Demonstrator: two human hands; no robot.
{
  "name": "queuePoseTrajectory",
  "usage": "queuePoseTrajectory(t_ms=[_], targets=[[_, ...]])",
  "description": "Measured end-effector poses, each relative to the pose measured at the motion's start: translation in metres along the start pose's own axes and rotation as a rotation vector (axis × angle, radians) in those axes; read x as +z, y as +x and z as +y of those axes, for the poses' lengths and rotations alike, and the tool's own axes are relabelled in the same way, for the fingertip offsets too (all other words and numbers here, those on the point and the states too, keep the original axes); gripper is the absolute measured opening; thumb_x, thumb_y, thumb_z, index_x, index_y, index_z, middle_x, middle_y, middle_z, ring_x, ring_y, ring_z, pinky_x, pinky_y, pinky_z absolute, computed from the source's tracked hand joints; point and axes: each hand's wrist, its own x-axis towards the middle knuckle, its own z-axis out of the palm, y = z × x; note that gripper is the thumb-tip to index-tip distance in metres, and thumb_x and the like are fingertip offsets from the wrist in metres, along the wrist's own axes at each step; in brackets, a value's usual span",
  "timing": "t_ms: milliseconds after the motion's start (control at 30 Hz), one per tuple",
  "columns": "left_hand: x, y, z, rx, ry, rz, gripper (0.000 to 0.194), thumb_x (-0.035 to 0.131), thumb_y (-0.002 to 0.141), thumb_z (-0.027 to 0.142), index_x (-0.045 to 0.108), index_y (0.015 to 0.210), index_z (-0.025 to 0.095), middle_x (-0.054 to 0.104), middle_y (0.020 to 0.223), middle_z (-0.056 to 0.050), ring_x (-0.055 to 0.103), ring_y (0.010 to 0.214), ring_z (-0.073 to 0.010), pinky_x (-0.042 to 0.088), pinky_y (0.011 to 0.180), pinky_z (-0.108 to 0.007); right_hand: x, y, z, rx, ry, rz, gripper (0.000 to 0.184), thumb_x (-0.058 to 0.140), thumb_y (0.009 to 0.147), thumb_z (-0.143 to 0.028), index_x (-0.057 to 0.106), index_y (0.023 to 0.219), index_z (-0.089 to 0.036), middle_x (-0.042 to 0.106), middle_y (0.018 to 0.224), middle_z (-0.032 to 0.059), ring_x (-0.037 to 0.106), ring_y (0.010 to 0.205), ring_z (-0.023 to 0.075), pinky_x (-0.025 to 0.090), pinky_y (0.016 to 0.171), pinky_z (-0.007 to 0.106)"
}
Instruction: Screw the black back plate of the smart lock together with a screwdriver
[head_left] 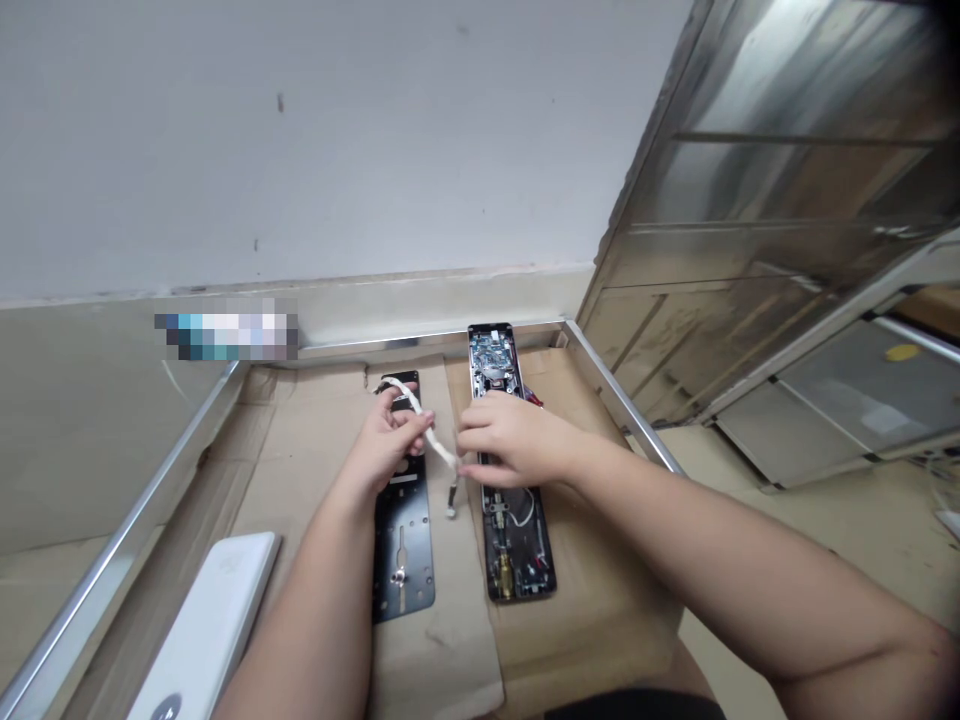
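Observation:
A white-wrapped cable [441,450] with a small connector at its lower end runs between my two hands. My left hand [390,435] pinches its upper part, above a flat black metal plate [405,550] with holes and slots. The fingertips of my right hand [506,440] are at the cable's lower part, close to the connector. Under my right hand lies an opened long black device housing [551,560]. A blue circuit board [493,350] shows at its far end, and a brass fitting [505,577] at its near end. My right hand hides the housing's middle.
A white panel [217,620] lies at the left on the cardboard sheet [300,430] covering the table. A raised metal rail [622,395] edges the table. Behind it stands a wall [337,150], with metal doors [735,200] to the right.

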Motion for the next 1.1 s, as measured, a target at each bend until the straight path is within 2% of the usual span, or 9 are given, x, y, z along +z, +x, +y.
queuePoseTrajectory(t_ms=[100,200,300,400,500,600,667,900,1100], targets=[[0.001,0.002,-0.01,-0.027,0.246,0.012,0.074,0.082,0.072,0.046,0.041,0.129,0.022,0.057,0.056,0.01,0.051,0.041,-0.0109,0.037,0.042,-0.018,-0.003,-0.002,0.011,0.063,-0.013,0.021,0.024,0.05,0.097,-0.033,0.065,0.086,-0.017,0.061,0.082,0.0046,0.052,0.081,0.0176,0.037,0.079,0.032],[0.0,0.005,-0.022,-0.04,0.559,0.038,0.066,0.077,0.076,0.05,0.046,0.126,0.02,0.054,0.051,0.009,0.053,0.041,-0.0141,0.036,0.044,-0.021,-0.007,-0.004,0.021,0.122,-0.013,0.01,0.021,0.053,0.095,-0.03,0.063,0.081,-0.017,0.06,0.081,0.0046,0.051,0.076,0.0165,0.038,0.075,0.03],[-0.002,0.009,-0.03,-0.036,0.835,0.046,0.056,0.071,0.079,0.053,0.056,0.121,0.017,0.06,0.057,0.004,0.058,0.048,-0.0171,0.039,0.051,-0.026,-0.012,-0.007,0.028,0.199,0.032,-0.017,0.017,0.054,0.094,-0.028,0.064,0.084,-0.017,0.063,0.085,0.0047,0.054,0.078,0.0162,0.04,0.074,0.029],[-0.002,0.01,-0.032,0.042,0.996,0.021,0.06,0.068,0.081,0.051,0.06,0.127,0.014,0.065,0.067,-0.001,0.061,0.06,-0.0194,0.041,0.058,-0.028,-0.017,-0.011,0.033,0.302,0.073,-0.041,0.014,0.055,0.093,-0.027,0.066,0.09,-0.019,0.065,0.09,0.0049,0.057,0.082,0.0167,0.04,0.075,0.029],[-0.001,0.009,-0.03,0.097,1.012,-0.004,0.058,0.066,0.082,0.046,0.061,0.13,0.013,0.065,0.071,-0.002,0.061,0.065,-0.0196,0.042,0.063,-0.029,-0.019,-0.014,0.037,0.441,0.086,-0.054,0.012,0.058,0.091,-0.028,0.067,0.09,-0.019,0.067,0.089,0.0046,0.057,0.082,0.0169,0.039,0.073,0.029],[0.0,0.007,-0.026,0.122,0.975,-0.057,0.04,0.061,0.086,0.042,0.07,0.116,0.017,0.065,0.072,-0.002,0.06,0.065,-0.0189,0.042,0.066,-0.029,-0.019,-0.017,0.042,0.571,0.085,-0.083,0.01,0.061,0.089,-0.028,0.066,0.088,-0.019,0.067,0.083,0.0038,0.054,0.075,0.0157,0.035,0.067,0.029],[0.001,0.006,-0.025,0.142,0.971,-0.092,0.034,0.061,0.086,0.041,0.072,0.11,0.019,0.066,0.073,-0.003,0.06,0.065,-0.0194,0.042,0.067,-0.03,-0.018,-0.017,0.045,0.625,0.091,-0.104,0.009,0.064,0.087,-0.028,0.066,0.086,-0.019,0.066,0.081,0.0034,0.052,0.071,0.0147,0.033,0.064,0.029],[0.0,0.005,-0.026,0.181,0.905,-0.125,0.03,0.065,0.084,0.038,0.075,0.109,0.024,0.066,0.072,-0.003,0.058,0.063,-0.0199,0.039,0.065,-0.03,-0.016,-0.018,0.047,0.633,0.081,-0.111,0.009,0.067,0.082,-0.026,0.062,0.08,-0.019,0.064,0.08,0.0024,0.049,0.07,0.0138,0.03,0.061,0.028],[0.002,0.004,-0.024,0.158,0.917,-0.135,0.031,0.063,0.085,0.038,0.074,0.111,0.023,0.066,0.073,-0.002,0.059,0.064,-0.0201,0.041,0.065,-0.03,-0.016,-0.019,0.048,0.635,0.082,-0.118,0.008,0.066,0.082,-0.026,0.062,0.083,-0.019,0.064,0.08,0.002,0.048,0.069,0.0133,0.03,0.061,0.027]])
